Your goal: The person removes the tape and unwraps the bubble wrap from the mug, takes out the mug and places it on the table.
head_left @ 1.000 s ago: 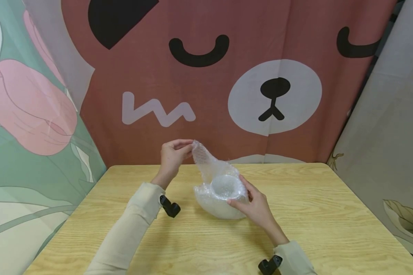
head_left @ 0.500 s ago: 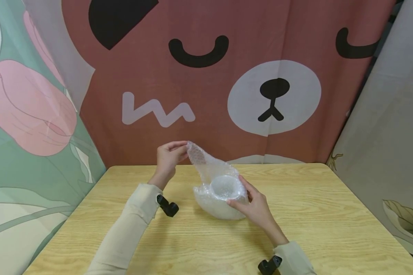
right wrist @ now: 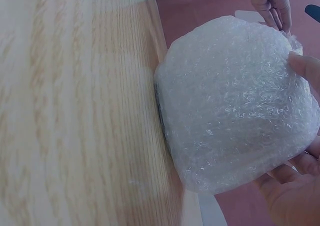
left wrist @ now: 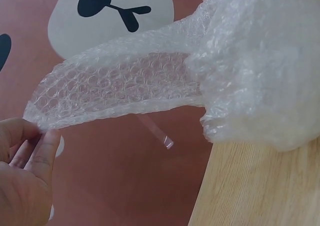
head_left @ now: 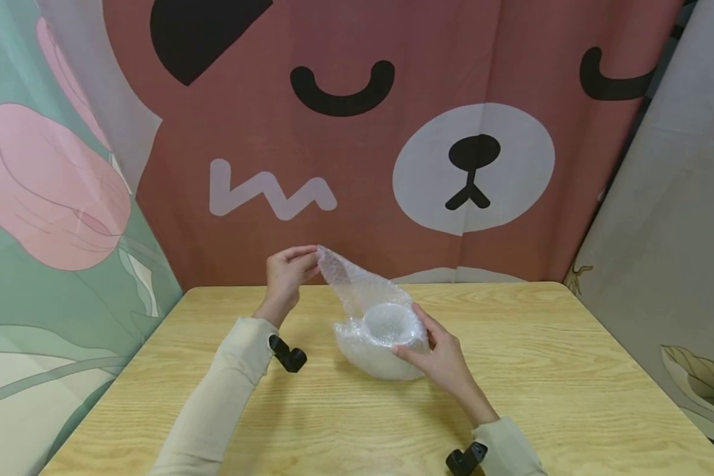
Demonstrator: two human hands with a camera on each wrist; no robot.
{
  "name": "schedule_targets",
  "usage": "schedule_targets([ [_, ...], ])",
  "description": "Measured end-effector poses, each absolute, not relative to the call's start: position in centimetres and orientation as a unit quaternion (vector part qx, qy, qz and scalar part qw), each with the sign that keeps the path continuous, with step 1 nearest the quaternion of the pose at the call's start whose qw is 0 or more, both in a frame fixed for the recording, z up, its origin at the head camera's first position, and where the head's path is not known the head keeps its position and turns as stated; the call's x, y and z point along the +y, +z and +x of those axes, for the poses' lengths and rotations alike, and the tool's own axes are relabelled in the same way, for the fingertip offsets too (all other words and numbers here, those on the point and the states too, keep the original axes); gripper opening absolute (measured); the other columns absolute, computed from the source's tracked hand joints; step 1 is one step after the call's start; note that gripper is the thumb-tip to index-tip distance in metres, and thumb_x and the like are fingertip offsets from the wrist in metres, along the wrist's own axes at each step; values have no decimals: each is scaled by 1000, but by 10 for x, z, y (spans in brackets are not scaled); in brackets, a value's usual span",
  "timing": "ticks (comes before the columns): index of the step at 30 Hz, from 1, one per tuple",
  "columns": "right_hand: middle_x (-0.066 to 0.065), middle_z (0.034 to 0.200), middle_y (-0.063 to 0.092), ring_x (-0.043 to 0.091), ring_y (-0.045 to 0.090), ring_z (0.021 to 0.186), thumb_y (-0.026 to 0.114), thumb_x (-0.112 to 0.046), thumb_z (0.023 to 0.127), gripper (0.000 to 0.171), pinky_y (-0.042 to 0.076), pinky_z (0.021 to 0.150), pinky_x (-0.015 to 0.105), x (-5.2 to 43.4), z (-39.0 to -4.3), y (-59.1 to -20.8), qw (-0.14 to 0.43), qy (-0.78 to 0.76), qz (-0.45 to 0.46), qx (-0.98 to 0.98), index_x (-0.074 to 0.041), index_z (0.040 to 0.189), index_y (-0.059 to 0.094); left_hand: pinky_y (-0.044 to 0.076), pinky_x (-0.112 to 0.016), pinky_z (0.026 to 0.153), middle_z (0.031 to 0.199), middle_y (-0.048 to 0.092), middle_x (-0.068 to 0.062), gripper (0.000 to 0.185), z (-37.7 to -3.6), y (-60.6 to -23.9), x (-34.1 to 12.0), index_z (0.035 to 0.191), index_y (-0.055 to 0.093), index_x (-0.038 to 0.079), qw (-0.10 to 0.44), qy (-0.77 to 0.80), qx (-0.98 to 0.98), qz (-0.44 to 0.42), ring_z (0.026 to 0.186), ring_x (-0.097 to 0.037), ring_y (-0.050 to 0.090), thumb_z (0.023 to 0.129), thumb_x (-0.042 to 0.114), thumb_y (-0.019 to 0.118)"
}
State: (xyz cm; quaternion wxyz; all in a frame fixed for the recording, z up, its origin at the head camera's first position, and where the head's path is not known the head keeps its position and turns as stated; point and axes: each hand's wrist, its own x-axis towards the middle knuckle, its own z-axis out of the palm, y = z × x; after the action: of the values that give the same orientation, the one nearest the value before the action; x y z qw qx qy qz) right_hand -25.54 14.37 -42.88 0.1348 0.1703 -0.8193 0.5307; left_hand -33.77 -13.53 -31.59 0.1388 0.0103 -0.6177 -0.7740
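My left hand [head_left: 285, 272] is raised above the far left part of the wooden table [head_left: 571, 370], and my thumb and fingertips [left wrist: 42, 148] are pressed together on the loose end of a sheet of bubble wrap [head_left: 357, 289]. That end is drawn out into a taut, narrowing strip that runs up and to the left from the bundle. In the left wrist view the strip's corner sits right between my thumb and forefinger, with the bear-face curtain [head_left: 473, 165] behind it.

My right hand [head_left: 443, 357] holds the wrapped bundle from its right side. The fingers are curled around it, thumb at the near side and fingertips [right wrist: 305, 69] along the upper rim, so the hand cups it rather than lying flat. Inside the wrap is a round white bowl [head_left: 389, 324], its opening facing up and towards me; the wrap covers its underside and sides. The bundle rests on the table near the middle, slightly toward the far edge, tilted against my right palm. In the right wrist view its rounded wrapped underside touches the wood.

A floral curtain [head_left: 47, 198] hangs at the left.
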Motion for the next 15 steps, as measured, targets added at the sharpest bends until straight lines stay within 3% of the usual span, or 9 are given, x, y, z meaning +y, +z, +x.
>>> schedule_targets([
  [10,16,146,42,33,50,122,84,-31,76,89,44,95,51,144,-256,-429,137,530,173,-819,-14,150,38,54,-41,80,95,70,-13,15,-342,-321,-138,101,72,-4,137,-772,-620,24,72,-17,69,87,0,71],
  [15,16,146,42,33,50,123,84,-31,76,88,44,95,51,144,-256,-429,137,530,175,-818,-14,150,38,56,-34,75,99,68,-14,16,-344,-324,-141,103,71,-4,133,-774,-619,33,75,-17,69,88,0,70],
])
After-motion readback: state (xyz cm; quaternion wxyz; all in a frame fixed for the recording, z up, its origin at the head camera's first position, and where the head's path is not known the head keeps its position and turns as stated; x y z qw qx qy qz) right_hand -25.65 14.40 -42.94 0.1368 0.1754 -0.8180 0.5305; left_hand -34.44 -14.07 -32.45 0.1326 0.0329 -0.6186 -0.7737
